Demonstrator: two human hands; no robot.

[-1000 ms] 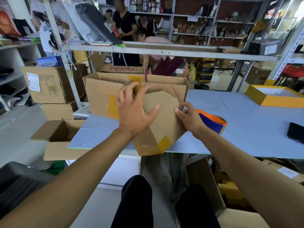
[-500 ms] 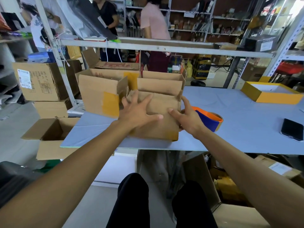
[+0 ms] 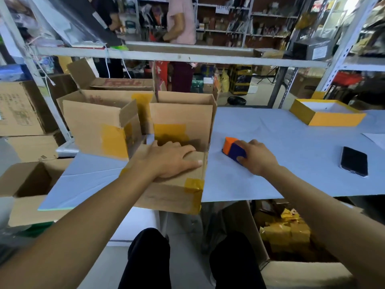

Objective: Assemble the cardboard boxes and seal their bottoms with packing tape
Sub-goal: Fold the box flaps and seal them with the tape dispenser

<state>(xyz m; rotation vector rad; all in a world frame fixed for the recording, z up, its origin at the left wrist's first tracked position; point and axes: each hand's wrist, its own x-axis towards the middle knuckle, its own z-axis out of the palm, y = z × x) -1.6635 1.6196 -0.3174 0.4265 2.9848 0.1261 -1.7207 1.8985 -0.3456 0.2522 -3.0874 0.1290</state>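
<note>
Since half a second ago my right hand (image 3: 257, 158) has left the box's right edge and moved out to the right, and now it grasps the orange-and-blue tape dispenser (image 3: 233, 150) lying on the counter (image 3: 270, 132); its fingers curl over the dispenser's blue side. My left hand (image 3: 170, 158) has slid toward the box's near right corner and lies flat there, fingers straight and spread, pressing down on the top face of the cardboard box (image 3: 175, 192) without gripping it. That box sits at the near edge of the counter, overhanging it slightly, with yellowish tape (image 3: 193, 185) showing on its near right corner. Just behind it stands an open box (image 3: 183, 115) with a patch of the same tape on its inner wall, and to the left of that another open box (image 3: 95, 124), also taped, one flap raised. Well to the right on the counter lies a black phone (image 3: 353, 161), and at the far right a shallow yellow box (image 3: 327, 113). Left of the counter, lower down, an open carton (image 3: 27, 190) stands with its flaps spread. Beyond the shelving rail, a person in a pink top (image 3: 181, 19) stands among racks.
</note>
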